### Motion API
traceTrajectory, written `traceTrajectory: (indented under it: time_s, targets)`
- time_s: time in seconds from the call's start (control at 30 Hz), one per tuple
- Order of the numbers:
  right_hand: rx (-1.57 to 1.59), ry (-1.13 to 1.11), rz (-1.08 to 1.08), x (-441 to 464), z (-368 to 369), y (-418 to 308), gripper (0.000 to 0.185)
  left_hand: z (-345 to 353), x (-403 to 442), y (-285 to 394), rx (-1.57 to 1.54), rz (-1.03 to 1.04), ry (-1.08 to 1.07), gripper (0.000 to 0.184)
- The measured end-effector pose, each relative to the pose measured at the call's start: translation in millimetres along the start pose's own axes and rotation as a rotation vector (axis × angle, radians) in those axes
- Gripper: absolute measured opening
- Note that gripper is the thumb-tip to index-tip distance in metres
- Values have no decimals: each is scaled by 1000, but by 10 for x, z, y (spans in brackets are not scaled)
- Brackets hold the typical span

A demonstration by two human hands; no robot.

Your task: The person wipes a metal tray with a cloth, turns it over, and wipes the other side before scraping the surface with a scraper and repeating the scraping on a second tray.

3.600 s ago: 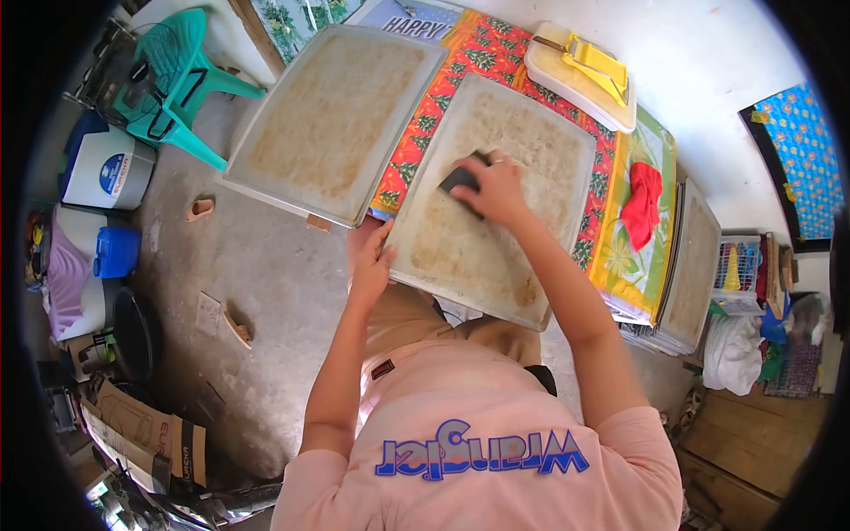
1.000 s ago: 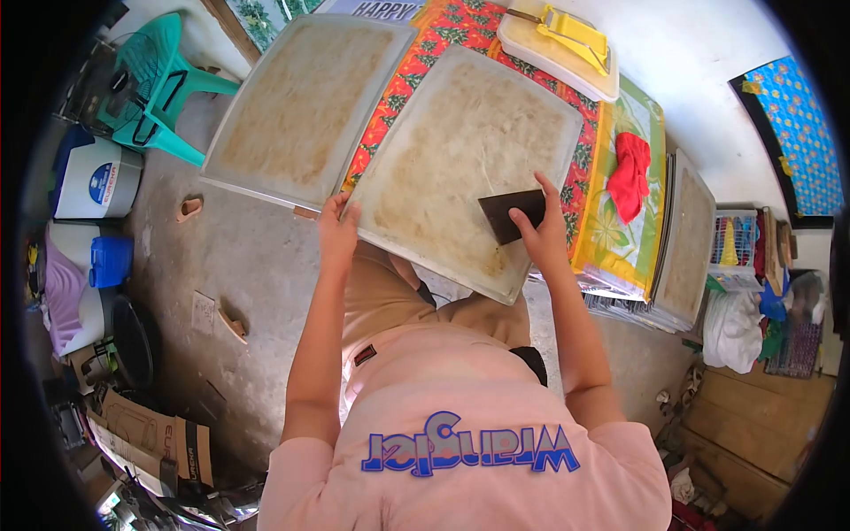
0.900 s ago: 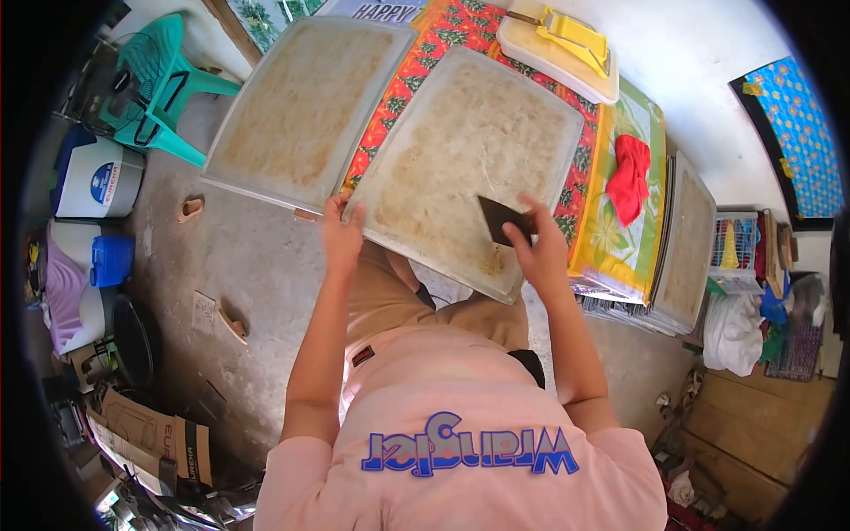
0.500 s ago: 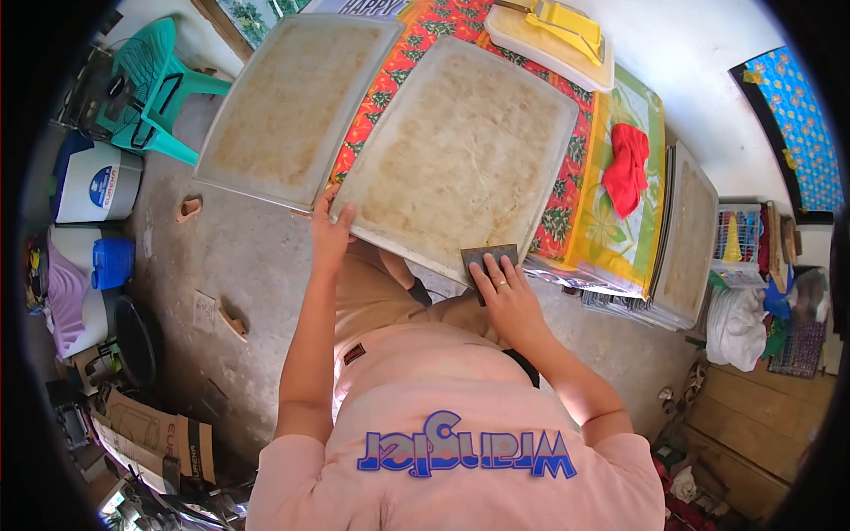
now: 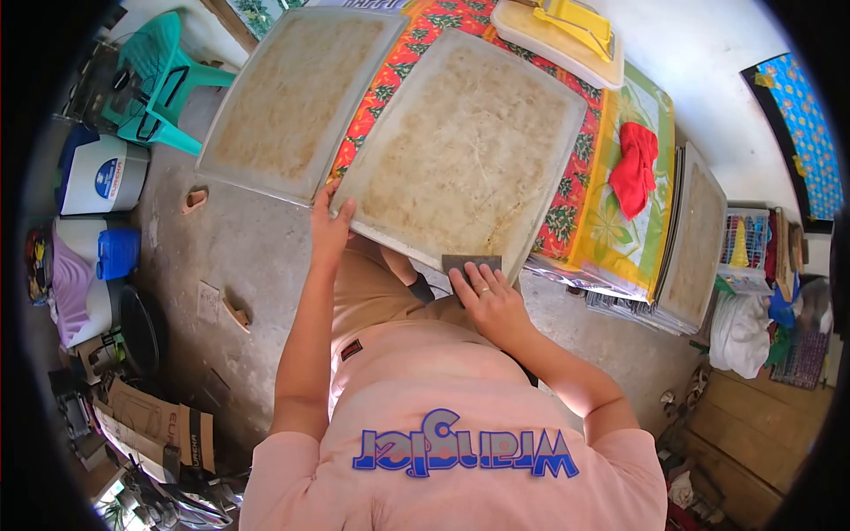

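Note:
A large flat panel (image 5: 469,146), beige with brown mottling and a grey border, lies on the table with its near edge towards my body. My left hand (image 5: 331,221) grips its near left corner, thumb on top and the other fingers mostly hidden. At the near right edge my right hand (image 5: 487,301) presses a dark rectangular pad (image 5: 469,262) against the panel, fingers laid over it. What the pad is made of I cannot tell. A similar panel (image 5: 301,97) rests to the left.
A red cloth (image 5: 634,168) lies on the yellow-green table cover (image 5: 611,234). Behind it stands a pale tub (image 5: 575,57) with a yellow tool (image 5: 580,22) on top. More panels (image 5: 695,239) are stacked at the right. A green chair (image 5: 168,84) and a slipper (image 5: 195,200) are at the left.
My right hand has moved the dark pad left and towards me, to the panel's near edge. My left hand keeps its hold on the corner. The view has shifted slightly.

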State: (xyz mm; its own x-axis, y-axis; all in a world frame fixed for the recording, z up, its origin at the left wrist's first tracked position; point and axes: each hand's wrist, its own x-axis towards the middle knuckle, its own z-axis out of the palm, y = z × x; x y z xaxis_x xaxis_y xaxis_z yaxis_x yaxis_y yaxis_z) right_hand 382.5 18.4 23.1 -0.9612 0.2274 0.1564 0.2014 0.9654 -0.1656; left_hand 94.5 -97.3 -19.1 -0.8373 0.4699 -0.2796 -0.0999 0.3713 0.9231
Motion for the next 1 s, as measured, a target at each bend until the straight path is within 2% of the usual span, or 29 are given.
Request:
traceTrajectory:
  time_s: [0.07,0.17,0.33,0.47,0.57,0.67,0.77,1.0]
  targets:
    - [13,1,61,109,-9,96,43,8,-13,-4,-14,37,9,49]
    - [31,11,9,103,40,54,45,-9,11,-29,17,23,-9,49]
    - [76,44,42,204,40,110,46,0,-15,-29,-10,19,6,48]
    - [20,31,-40,151,53,-20,48,1,-19,16,10,12,10,48]
    - [138,56,64,245,-2,-10,46,-28,-1,-28,2,13,-19,48]
    - [52,51,12,226,73,-39,47,-29,5,-34,5,0,-23,49]
    - [89,52,11,195,61,-42,47,3,-19,-18,-13,80,42,45]
    - [78,64,10,197,60,-60,47,13,-32,46,-30,49,39,44]
